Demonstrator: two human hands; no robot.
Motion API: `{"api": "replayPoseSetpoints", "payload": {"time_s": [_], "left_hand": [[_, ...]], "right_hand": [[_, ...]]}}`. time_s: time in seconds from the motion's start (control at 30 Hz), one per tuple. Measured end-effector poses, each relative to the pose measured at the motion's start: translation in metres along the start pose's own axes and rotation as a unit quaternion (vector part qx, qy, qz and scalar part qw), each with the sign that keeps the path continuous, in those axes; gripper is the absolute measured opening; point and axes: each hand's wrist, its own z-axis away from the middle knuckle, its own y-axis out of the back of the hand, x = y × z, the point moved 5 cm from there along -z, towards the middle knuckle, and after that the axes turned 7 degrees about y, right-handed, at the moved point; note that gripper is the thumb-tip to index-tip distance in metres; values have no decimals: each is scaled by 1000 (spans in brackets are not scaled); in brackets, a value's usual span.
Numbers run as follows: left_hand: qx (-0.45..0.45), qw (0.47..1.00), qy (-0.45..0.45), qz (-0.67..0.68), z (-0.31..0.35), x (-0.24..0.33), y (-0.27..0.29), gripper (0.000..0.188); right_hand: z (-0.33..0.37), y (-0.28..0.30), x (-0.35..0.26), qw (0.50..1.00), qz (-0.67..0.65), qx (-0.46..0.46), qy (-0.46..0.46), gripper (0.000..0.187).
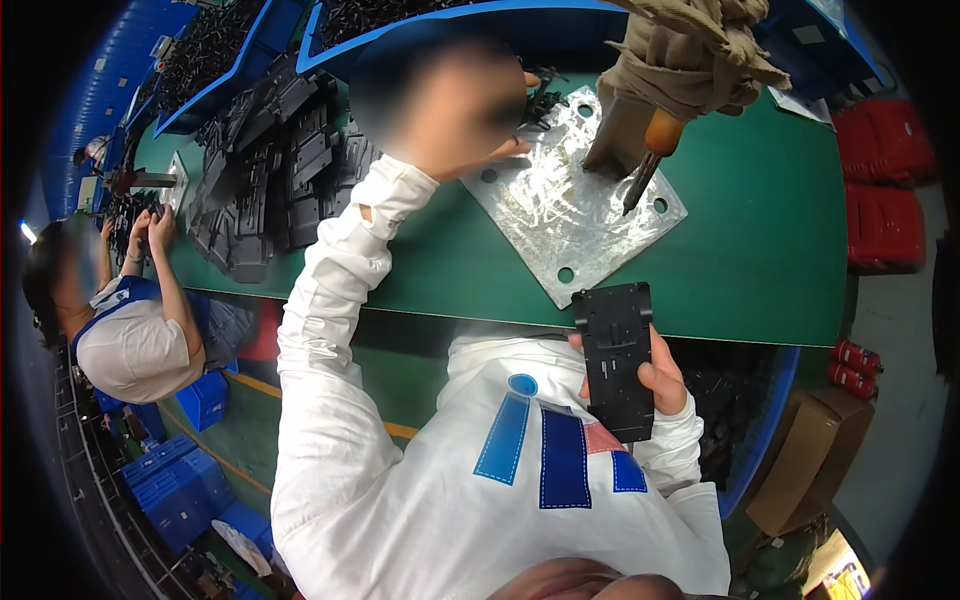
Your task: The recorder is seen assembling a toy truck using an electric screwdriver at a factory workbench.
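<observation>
From the head camera, looking down: the right hand (pixel 655 380) is clamped around a flat black plastic part (pixel 615 355), fingers wrapped on its right edge, held close to the white shirt just below the edge of the green table (pixel 760 250). The left hand (pixel 455 120) is stretched out up the table and it's blurred, so I can't tell if it's open or closed; it sits at the corner of a scratched metal plate (pixel 570 205) with holes. Just right of that hand, a tool with an orange handle (pixel 652 150) hangs over the plate, wrapped in beige cloth (pixel 690 50). Left of it, a heap of black parts (pixel 275 160). Far left, 1 co-worker (pixel 130 330) sits at the same table.
</observation>
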Motion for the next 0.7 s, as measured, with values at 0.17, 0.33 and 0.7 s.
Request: {"api": "replayPoseSetpoints", "payload": {"time_s": [0.17, 0.33, 0.7], "left_hand": [[-63, 996, -55, 38, 6, 4, 18, 89], [30, 979, -31, 201, 12, -5, 54, 53], [80, 977, 77, 184, 56, -26, -2, 35]], "right_hand": [[-8, -5, -1, 999, 4, 3, -34, 69], [-22, -4, -3, 997, 59, -18, -48, 68], [-37, -18, -6, 996, -1, -74, -55, 71]]}}
